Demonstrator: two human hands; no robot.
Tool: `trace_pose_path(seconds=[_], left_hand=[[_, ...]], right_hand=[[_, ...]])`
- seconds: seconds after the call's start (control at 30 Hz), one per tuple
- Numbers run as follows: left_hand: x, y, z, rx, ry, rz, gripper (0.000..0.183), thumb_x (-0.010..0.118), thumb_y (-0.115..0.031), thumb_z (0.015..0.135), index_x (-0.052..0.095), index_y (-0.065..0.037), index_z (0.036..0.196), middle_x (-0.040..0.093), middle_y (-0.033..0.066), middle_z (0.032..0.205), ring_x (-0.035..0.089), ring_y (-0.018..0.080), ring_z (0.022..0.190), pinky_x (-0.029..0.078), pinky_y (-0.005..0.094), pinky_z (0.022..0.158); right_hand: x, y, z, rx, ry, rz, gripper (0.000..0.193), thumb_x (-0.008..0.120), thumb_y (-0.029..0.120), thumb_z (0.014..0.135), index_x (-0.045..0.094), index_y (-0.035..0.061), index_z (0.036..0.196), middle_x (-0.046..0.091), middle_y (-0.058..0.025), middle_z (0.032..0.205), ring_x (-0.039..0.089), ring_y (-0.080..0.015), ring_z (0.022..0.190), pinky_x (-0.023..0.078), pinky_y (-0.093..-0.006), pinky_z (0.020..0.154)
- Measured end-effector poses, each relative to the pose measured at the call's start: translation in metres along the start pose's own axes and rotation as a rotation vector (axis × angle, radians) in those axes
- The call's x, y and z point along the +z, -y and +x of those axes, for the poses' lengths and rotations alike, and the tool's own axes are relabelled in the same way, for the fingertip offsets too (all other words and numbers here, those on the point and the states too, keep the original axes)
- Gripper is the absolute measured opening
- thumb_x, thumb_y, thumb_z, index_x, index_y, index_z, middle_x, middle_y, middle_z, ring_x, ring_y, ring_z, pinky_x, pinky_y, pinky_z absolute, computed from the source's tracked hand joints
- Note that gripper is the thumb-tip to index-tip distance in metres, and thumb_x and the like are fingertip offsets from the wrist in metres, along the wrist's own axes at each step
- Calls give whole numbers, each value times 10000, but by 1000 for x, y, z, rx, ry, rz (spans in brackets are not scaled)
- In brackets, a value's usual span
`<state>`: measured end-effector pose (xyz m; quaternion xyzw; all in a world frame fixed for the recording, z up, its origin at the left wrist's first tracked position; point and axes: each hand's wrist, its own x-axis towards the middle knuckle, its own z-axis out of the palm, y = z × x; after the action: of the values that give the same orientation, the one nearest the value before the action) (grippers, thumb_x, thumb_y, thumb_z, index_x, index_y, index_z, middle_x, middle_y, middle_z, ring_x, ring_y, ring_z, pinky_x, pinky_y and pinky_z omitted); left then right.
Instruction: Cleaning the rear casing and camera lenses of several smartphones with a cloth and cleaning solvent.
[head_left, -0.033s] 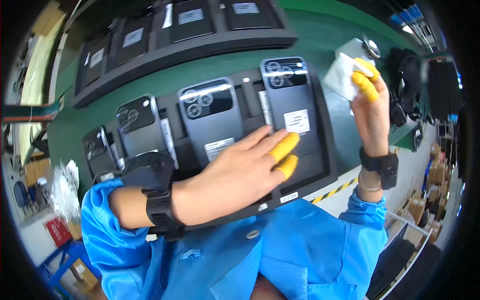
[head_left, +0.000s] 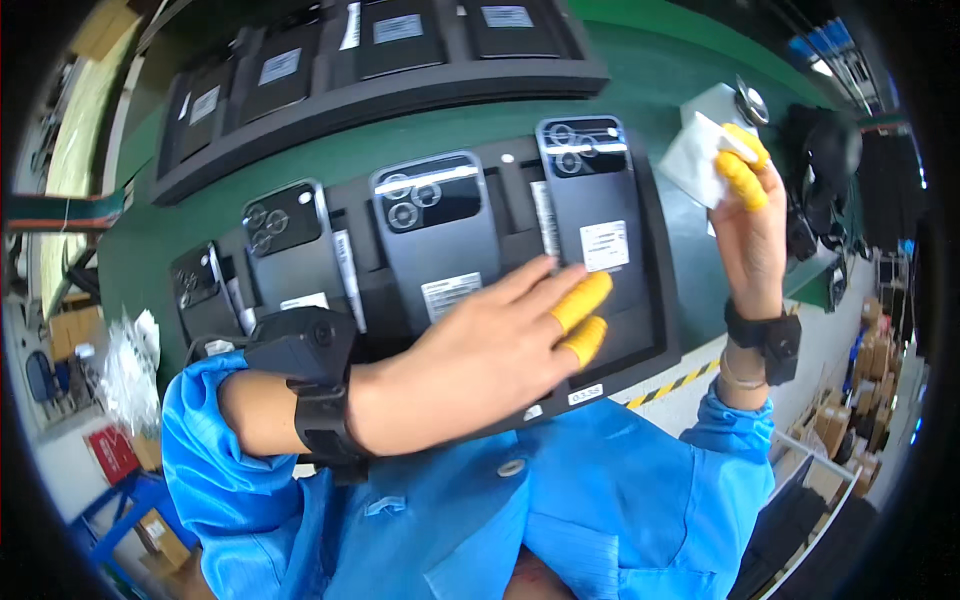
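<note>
L hand point(head_left: 480, 365) is lying flat over the near black tray point(head_left: 655, 330), fingers point(head_left: 580, 300) released and spread, yellow-capped tips touching the rightmost dark phone point(head_left: 595, 215), w/ nothing gripped. R hand point(head_left: 750, 215) is pinching a white cloth point(head_left: 695, 155) above the green tabletop point(head_left: 650, 80), right of the tray. Vs the earlier frame: nothing visibly differing, both hands staying put.

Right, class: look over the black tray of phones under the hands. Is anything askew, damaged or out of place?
Nothing stands out. The phones lie camera-side up, each in its slot of the near tray. The left hand rests over them; the right hand holds a white cloth.
</note>
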<state>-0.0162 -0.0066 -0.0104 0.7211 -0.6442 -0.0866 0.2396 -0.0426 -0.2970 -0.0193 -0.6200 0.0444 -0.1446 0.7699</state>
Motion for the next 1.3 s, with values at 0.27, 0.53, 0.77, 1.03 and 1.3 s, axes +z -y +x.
trace_pose_path(seconds=[0.27,0.53,0.77,1.03,1.3], left_hand=[[-30,-22,-66,-122,65,76,357,589,-174,792,622,-33,1119,512,223,1336,477,326,1265,340,433,1109],[-34,-14,-100,-191,99,52,304,644,-190,813,657,-16,1061,567,212,1274,567,303,1174,368,452,1087],[-25,-13,-94,-215,7,71,198,677,-192,804,670,-28,914,662,108,872,651,210,834,439,445,1034],[-26,-11,-97,-217,86,87,185,691,-175,782,683,-47,916,605,58,690,623,193,676,466,419,1005],[-22,-13,-95,-225,51,122,227,690,-179,789,688,-39,968,616,69,703,618,185,671,484,403,983]], right_hand=[[20,-1,12,-5,126,-10,348,668,116,880,571,18,1199,599,-71,1190,555,-156,1144,422,-287,998],[88,-9,31,-335,302,-631,195,611,27,904,620,-13,1094,675,-94,1081,631,-157,1022,468,-283,919],[140,-40,48,-772,527,-921,251,674,-7,763,686,55,1006,696,-96,998,645,-281,951,501,-350,862],[137,-43,34,-774,666,-1033,219,705,22,717,654,27,929,659,-109,858,615,-312,840,484,-386,780],[134,-43,18,-596,484,-988,160,664,-10,770,648,8,927,661,-150,879,623,-346,845,492,-393,794]])
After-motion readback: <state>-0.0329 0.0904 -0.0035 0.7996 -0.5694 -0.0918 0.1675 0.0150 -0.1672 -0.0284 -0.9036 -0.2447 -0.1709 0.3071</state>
